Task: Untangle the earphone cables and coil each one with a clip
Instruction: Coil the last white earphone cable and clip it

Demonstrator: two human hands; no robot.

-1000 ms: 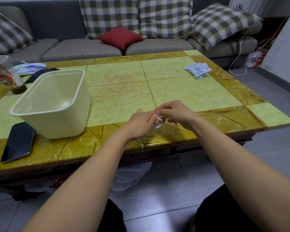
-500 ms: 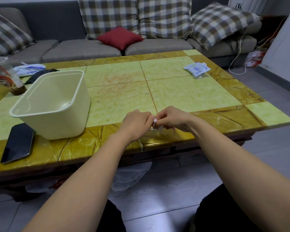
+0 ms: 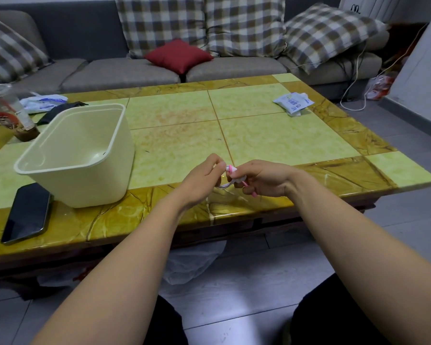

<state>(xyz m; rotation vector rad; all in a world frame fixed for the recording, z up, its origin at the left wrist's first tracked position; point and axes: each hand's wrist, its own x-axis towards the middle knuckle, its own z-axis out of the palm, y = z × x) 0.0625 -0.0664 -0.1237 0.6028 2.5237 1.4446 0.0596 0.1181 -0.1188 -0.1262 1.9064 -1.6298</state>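
Both hands meet just above the front edge of the green and yellow coffee table (image 3: 284, 145). My left hand (image 3: 202, 180) and my right hand (image 3: 261, 179) pinch a small coil of white earphone cable (image 3: 225, 184) between them. A pink clip (image 3: 230, 168) shows at the top of the coil, between the fingertips, and another bit of pink pokes out under my right hand. Most of the cable is hidden by the fingers.
A cream plastic tub (image 3: 85, 155) stands to the left of my hands, with a black phone (image 3: 26, 212) lying in front of it. A drink cup (image 3: 10, 113) is at the far left. A white packet (image 3: 294, 103) lies at the back right. A sofa runs behind the table.
The hands have drawn slightly apart, and the pink clip and the white coil now show between the fingers. The hands stay at the same spot on the table's front edge.
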